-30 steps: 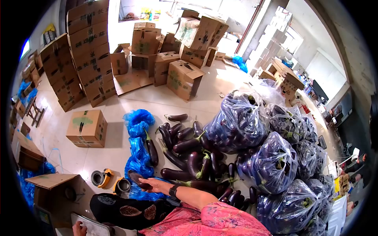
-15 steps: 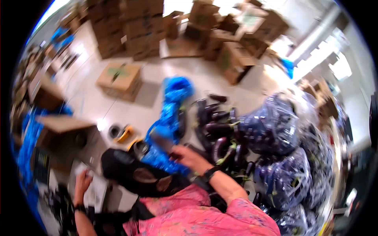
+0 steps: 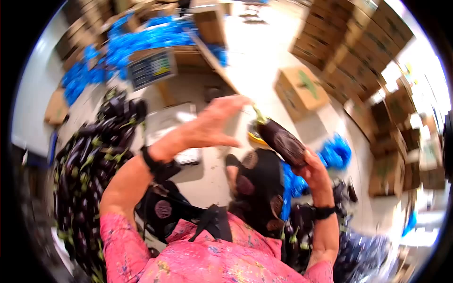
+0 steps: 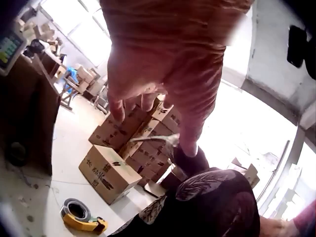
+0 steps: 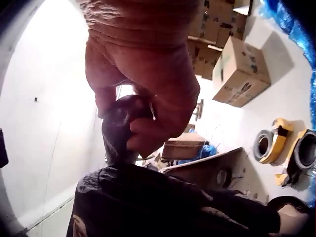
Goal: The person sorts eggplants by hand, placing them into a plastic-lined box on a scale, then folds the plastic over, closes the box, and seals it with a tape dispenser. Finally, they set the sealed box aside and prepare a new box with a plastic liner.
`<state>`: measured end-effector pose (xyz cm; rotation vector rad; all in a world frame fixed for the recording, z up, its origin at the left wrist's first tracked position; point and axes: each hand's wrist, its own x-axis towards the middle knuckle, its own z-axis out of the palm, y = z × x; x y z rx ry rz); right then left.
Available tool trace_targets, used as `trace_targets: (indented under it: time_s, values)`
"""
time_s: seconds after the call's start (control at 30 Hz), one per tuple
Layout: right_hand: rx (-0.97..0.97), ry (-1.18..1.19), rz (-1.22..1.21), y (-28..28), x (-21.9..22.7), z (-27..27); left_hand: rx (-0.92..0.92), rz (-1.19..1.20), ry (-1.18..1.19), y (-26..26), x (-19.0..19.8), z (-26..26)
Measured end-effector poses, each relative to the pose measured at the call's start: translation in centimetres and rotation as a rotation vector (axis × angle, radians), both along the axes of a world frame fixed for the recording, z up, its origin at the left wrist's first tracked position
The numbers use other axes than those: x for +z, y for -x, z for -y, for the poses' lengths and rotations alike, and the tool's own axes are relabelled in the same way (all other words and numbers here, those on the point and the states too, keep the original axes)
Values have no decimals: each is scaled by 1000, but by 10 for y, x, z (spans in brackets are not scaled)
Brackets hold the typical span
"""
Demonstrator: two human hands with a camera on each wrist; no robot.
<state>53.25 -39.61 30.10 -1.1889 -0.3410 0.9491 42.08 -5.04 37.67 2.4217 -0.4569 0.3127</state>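
Note:
An eggplant (image 3: pixel 282 141) is held up above the person's knee, its green stem pointing up and left. The right hand (image 3: pixel 315 172) grips its blunt end; in the right wrist view the fingers of the right hand (image 5: pixel 143 94) curl round the eggplant (image 5: pixel 118 131). Beside the stem, the left hand (image 3: pixel 212 123) is spread with thumb and fingers apart, holding nothing. The left wrist view has the left hand (image 4: pixel 165 74) above the eggplant (image 4: pixel 190 160), its stem near a fingertip; whether they touch cannot be told.
A large eggplant pile (image 3: pixel 89 174) lies at the left. Behind the left hand stand a scale platform (image 3: pixel 188 153), its display (image 3: pixel 152 70) and an open carton. A closed box (image 3: pixel 301 92), stacked cartons and blue plastic (image 3: pixel 336 152) are at the right; tape dispensers (image 5: pixel 269 140) lie on the floor.
The view has swung left toward the scale and pile. The right hand has lifted the eggplant from beside the blue plastic, and the left hand has risen from the scale toward its stem.

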Motion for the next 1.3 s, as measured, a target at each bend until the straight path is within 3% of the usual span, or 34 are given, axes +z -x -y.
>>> trace_targets:
  time_s: [0.07, 0.13, 0.2, 0.23, 0.3, 0.37, 0.4, 0.43, 0.5, 0.57, 0.67, 0.73, 0.8, 0.87, 0.9, 0.97, 1.03, 1.1, 1.23, 1.27, 1.3]
  values:
    - [-51, 28, 6, 2, 27, -43, -54, 237, 17, -2, -5, -3]
    - [109, 9, 82, -11, 36, -78, -56, -65, 51, 2, -6, -15]
    - [276, 6, 15, -37, 19, -96, 8, -81, 28, 17, -13, -32]
    - [284, 40, -27, -35, 19, -114, 64, -131, 156, 30, -11, -43]
    - [304, 114, -56, -24, 20, -153, 60, -459, 223, 46, -14, -73]
    - [622, 113, -102, -33, 15, -189, 153, -600, 293, 72, -4, -95]
    - [559, 192, -23, -25, 6, -208, 212, -569, 253, 83, -7, -108]
    - [560, 358, 216, -18, 16, -221, 246, -697, 282, 95, -8, -124]
    - [481, 408, 190, -22, -1, -236, 335, -810, 499, 131, -24, -160]
    - [406, 450, 97, -34, -12, -240, 521, -766, 731, 182, -48, -191]
    - [286, 516, 63, -67, -53, -229, 1021, -491, 880, 261, -73, -240]
    - [393, 430, 473, -134, -140, -220, 1435, -187, 1117, 300, -26, -281]
    - [321, 381, 787, -136, -146, -189, 1550, 240, 1123, 348, -15, -353]
    - [-1, 458, 236, -100, -78, -245, 1682, 652, 1062, 384, -12, -410]
    - [-9, 462, 299, -107, -76, -257, 1765, 783, 988, 396, -18, -427]
    - [-59, 535, 449, -110, -59, -289, 1810, 714, 693, 404, -67, -462]
    - [-68, 538, 529, -114, -48, -320, 1232, 290, 1006, 345, -76, -408]
    - [-119, 541, 586, -117, -41, -352, 1265, 41, 1136, 278, -90, -338]
    - [-97, 637, 1323, -138, -34, -409, 1074, -328, 1136, 217, -158, -273]
    - [-102, 596, 1410, -145, -36, -421, 1091, -388, 1142, 209, -177, -264]
    - [-56, 726, 1402, -158, -43, -435, 1086, -478, 1134, 197, -175, -256]
